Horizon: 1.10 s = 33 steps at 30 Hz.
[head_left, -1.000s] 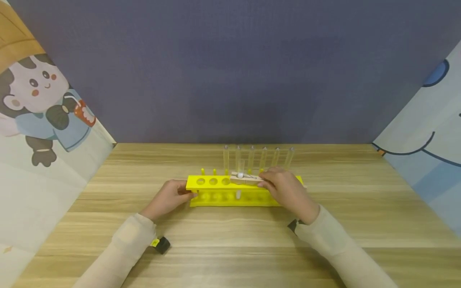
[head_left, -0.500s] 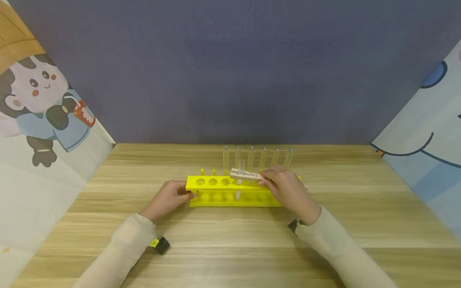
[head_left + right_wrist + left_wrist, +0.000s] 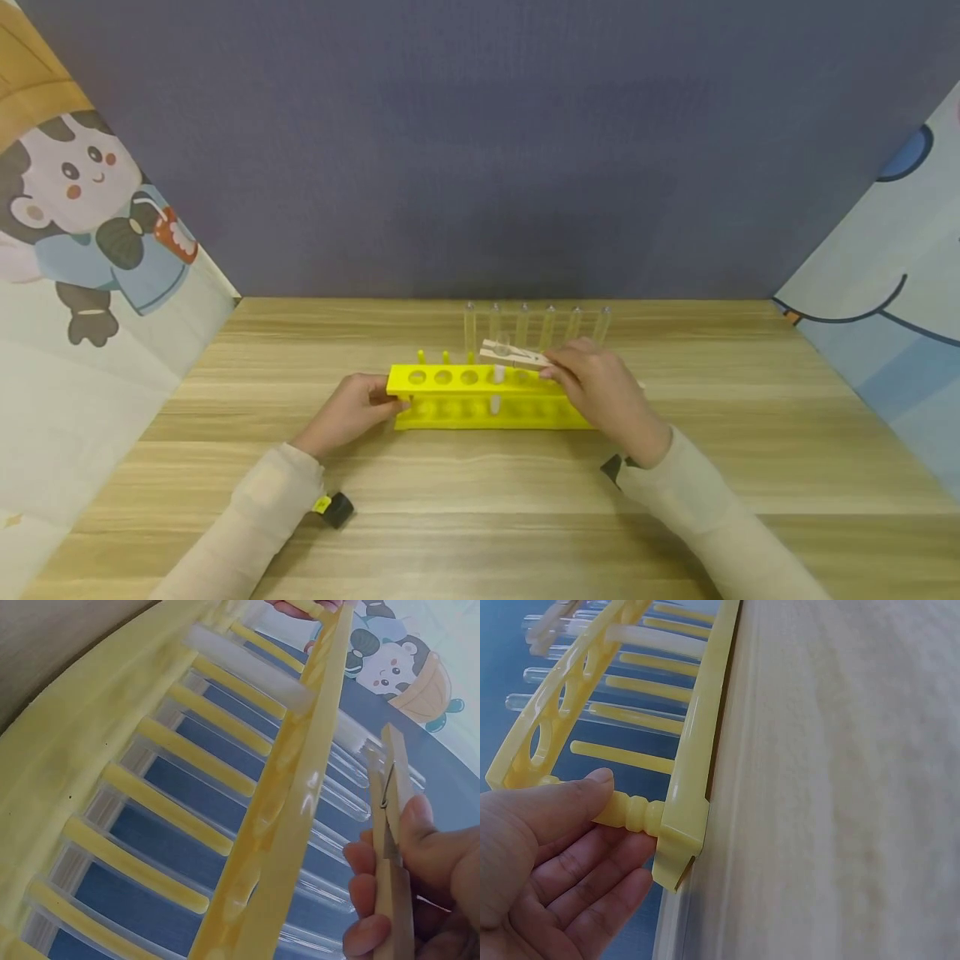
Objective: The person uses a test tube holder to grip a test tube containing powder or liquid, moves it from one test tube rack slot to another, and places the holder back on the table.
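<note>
A yellow test tube rack (image 3: 438,390) stands on the wooden table. My left hand (image 3: 352,412) grips the post at its left end, thumb on the near side, as the left wrist view shows. One clear test tube with white contents (image 3: 255,671) stands in a rack hole near the middle. My right hand (image 3: 603,392) holds a wooden test tube clamp (image 3: 513,354) like a clothes peg, between thumb and fingers. The clamp's tips lie around the upper part of that tube, above the rack's top plate. Whether they squeeze the glass, I cannot tell.
Several clear test tubes (image 3: 470,329) sit upside down on yellow pegs along the rack's back; two pegs (image 3: 422,358) at the left are bare. A dark blue panel (image 3: 480,150) rises behind the table, with cartoon-printed walls (image 3: 123,217) at both sides.
My right hand has shifted the clamp upward along the tube, from close to the rack's top to higher up. The white contents now show below the clamp. My left hand keeps its place.
</note>
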Motion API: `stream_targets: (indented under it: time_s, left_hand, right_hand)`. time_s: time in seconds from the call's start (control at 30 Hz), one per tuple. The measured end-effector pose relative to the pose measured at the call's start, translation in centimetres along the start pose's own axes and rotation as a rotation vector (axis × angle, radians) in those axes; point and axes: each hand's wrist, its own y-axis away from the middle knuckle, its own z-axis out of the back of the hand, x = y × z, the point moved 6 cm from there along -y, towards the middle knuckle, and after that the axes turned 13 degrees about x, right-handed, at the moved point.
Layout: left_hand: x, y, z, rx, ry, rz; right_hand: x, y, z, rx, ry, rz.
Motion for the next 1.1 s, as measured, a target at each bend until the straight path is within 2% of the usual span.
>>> stream_targets:
  time_s: [1.1]
  left_hand:
    - [-0.1,0.3,0.3,-0.01,0.013,-0.004]
  right_hand:
    - [1.2,0.0,1.2,-0.085,0.033,0.027]
